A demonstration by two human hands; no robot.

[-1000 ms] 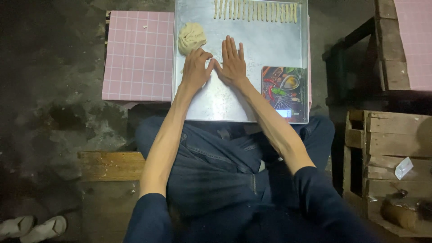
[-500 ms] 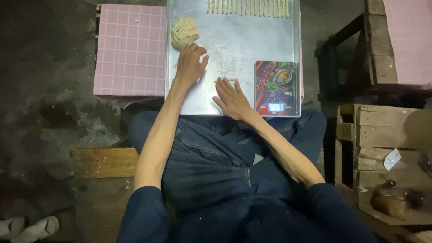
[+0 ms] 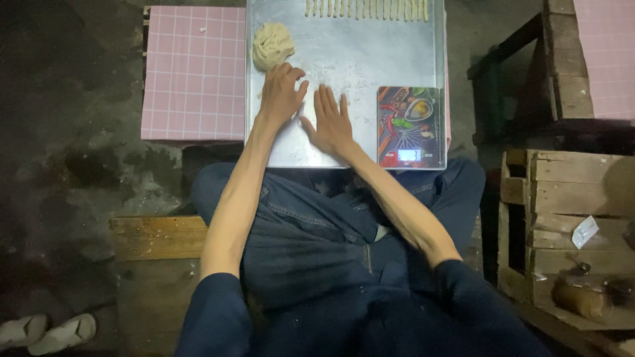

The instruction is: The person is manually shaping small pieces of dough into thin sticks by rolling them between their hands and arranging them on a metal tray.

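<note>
Metal tray (image 3: pixel 357 73) — dough lump (image 3: pixel 272 45), kitchen scale (image 3: pixel 410 125)

Dull, scuffed metal tray (image 3: pixel 357 59); rough, matt dough lump (image 3: pixel 272 45); glossy printed kitchen scale (image 3: pixel 409 125); pink tiled slab (image 3: pixel 195 73); rough wooden crate (image 3: pixel 562 192).

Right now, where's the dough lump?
In the head view the dough lump sits in the far left corner of the metal tray, just beyond the left hand, beside the pink tiled surface.
</note>
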